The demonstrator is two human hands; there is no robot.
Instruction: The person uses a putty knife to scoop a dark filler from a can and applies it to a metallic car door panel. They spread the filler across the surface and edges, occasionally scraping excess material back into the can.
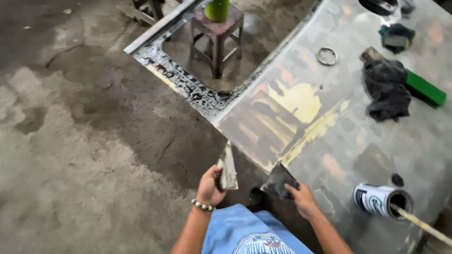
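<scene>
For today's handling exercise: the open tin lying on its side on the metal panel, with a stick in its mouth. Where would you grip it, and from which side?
Grip the tin around its round body, coming from above. It lies on the panel with its mouth facing right, where the stick pokes out, so the curved wall is probably the freest part.

From my feed the light is dim, soft daylight with faint shadows. The metal panel (329,122) shows a dull sheen upper right. Edges look slightly smeared, perhaps from compression.
</scene>
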